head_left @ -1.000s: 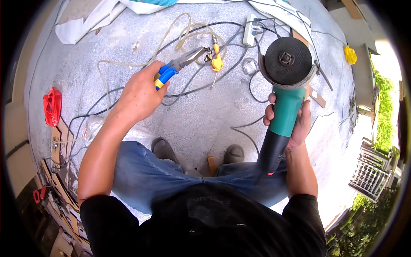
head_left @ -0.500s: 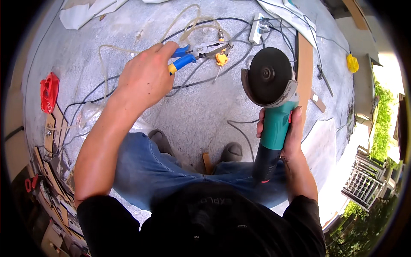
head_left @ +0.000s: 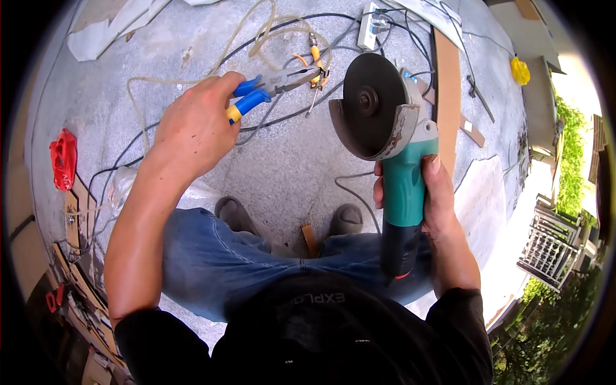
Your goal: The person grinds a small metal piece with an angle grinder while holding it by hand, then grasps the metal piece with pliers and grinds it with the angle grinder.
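Note:
My left hand (head_left: 192, 128) is closed around the blue and yellow handles of a pair of pliers (head_left: 251, 102), whose metal jaws point right. A small dark piece (head_left: 321, 78) shows at the jaw tips; I cannot tell whether it is gripped or lies behind them. My right hand (head_left: 439, 196) wraps the green body of an angle grinder (head_left: 403, 186), held upright over my right thigh. Its black disc (head_left: 367, 99) and the worn metal guard (head_left: 399, 131) are at the top, facing left. The disc stands apart from the pliers.
A white power strip (head_left: 367, 27) with plugged-in cables lies beyond the grinder. Clear hose (head_left: 260, 38) and black cable loop over the concrete floor. A long brown board (head_left: 447, 96) lies at right, a red bag (head_left: 63, 159) at left. Wood strips (head_left: 80, 273) pile at lower left.
The grinder has shifted left and tilted, showing more of its guard and disc. My left hand and the pliers sit a little further left and lower; the whole view has also shifted.

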The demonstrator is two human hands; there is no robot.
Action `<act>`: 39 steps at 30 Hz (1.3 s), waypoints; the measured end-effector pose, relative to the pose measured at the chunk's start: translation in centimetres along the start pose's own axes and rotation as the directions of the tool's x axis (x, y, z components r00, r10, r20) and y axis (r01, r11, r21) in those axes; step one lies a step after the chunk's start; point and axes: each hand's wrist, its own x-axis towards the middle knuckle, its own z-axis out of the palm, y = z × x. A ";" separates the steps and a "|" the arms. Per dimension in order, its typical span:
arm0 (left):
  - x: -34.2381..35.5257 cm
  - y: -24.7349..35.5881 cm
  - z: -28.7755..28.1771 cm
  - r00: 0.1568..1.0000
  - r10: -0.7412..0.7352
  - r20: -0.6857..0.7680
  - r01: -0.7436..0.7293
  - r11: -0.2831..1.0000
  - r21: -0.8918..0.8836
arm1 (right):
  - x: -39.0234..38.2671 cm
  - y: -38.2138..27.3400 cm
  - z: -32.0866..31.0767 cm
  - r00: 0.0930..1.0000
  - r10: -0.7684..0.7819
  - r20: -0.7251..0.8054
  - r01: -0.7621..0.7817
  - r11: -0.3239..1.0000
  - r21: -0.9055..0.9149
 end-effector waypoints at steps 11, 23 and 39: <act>-0.1 -0.7 0.3 0.997 0.077 -0.010 -0.076 0.996 0.048 | 1.2 0.3 0.9 1.000 -0.002 0.021 0.003 1.000 -0.027; 0.3 -1.2 0.3 0.996 0.089 0.014 -0.089 0.995 0.043 | 1.9 0.3 1.3 1.000 0.017 0.004 -0.017 0.999 -0.030; 0.4 -0.8 0.3 0.997 0.078 0.018 -0.079 0.995 0.053 | 2.0 0.3 1.0 1.000 0.000 0.009 0.000 1.000 -0.023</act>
